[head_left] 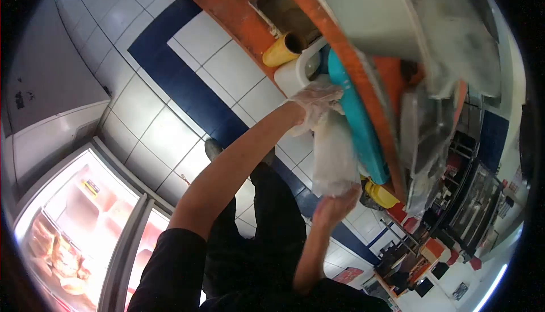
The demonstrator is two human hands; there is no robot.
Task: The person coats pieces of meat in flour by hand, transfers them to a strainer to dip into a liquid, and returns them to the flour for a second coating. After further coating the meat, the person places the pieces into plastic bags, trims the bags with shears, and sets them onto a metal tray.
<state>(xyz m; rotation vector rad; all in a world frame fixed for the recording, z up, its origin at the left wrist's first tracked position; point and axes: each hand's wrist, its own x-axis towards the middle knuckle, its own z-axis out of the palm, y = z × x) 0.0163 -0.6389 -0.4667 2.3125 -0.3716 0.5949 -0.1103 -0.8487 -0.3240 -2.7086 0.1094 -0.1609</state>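
Far left of the fingers: lit freezer chest (74,221) under glass. Left hand (318,105), gloved, closed on the top of the clear plastic bag (335,153), probably to keep the mouth up. Right hand (336,205) pinching the bottom, stretching it. Just right of the fingers: teal roll (357,125) and orange counter edge (363,79), crowding the bag.

We see an orange tabletop (238,11) curving across the upper part of the view, its bright edge running down to the right. Under its top, in an open shelf (284,11), a yellow roll (281,51) lies beside a white roll (295,74), with a long teal roll (360,130) just beside them along the edge. Below us is the floor (170,136), white tiles crossed by dark blue bands. On it stands a glass-topped chest freezer (85,221), lit inside.
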